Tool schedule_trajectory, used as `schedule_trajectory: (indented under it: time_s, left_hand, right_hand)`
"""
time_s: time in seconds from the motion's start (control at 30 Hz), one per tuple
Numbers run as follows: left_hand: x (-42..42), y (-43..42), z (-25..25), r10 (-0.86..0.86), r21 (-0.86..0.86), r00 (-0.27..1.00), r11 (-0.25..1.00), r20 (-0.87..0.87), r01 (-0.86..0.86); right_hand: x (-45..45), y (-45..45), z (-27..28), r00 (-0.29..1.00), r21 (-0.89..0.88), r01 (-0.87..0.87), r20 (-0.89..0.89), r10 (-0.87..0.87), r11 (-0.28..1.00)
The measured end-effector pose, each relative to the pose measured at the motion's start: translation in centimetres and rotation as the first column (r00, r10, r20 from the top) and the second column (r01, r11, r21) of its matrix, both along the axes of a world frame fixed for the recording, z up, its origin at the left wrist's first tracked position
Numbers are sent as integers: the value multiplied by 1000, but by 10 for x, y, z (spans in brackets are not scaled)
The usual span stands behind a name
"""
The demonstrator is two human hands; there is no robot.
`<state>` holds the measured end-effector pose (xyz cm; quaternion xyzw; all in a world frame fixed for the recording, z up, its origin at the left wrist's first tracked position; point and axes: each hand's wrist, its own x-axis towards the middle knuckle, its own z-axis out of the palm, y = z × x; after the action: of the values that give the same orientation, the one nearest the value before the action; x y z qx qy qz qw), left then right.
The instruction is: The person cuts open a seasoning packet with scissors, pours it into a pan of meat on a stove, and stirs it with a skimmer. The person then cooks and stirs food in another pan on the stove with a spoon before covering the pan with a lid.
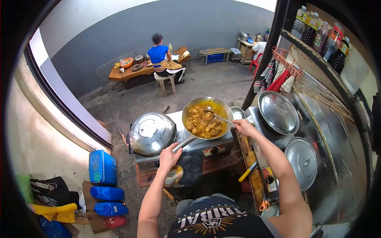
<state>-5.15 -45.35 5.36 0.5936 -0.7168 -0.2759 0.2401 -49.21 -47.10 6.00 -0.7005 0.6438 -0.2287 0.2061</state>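
A metal wok (189,104) sits over the right side of the gas stove (186,147), with chunks of food in yellow-orange sauce (204,121) inside. My left hand (170,158) is wrapped round the wok's handle (184,142) at its lower left. In my right hand (243,127) is the handle of a metal ladle (222,118), whose bowl end dips into the sauce near the middle of the wok. A large domed metal lid or upturned pan (152,133) covers the left side of the stove, close to my left hand.
Metal lids (278,112) lie on the counter at right, near orange-handled scissors (264,205) and a yellow-handled tool (248,171). Bottles (311,28) line a shelf above. Blue containers (102,167) stand on the floor at left. A person in blue (159,55) sits by a wooden table (131,73).
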Motion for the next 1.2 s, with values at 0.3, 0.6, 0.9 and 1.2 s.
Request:
schedule_trajectory:
  time_s: [0.3, 0.6, 0.9, 1.2]
  left_hand:
    - [8, -6, -10, -56, 1, 998, 998, 35, 56]
    - [15, -13, -17, -129, 5, 992, 992, 7, 129]
    - [18, -7, -19, -107, -54, 994, 993, -1, 107]
    - [11, -4, -18, -49, -50, 999, 997, 21, 50]
  right_hand:
    - [34, 103, 56, 993, -310, -19, -113, -17, 950]
    - [124, 154, 36, 941, -227, 119, -285, -183, 967]
    - [116, 97, 18, 923, -442, 146, -262, -283, 885]
    - [147, 67, -20, 937, -294, -68, -348, -40, 953]
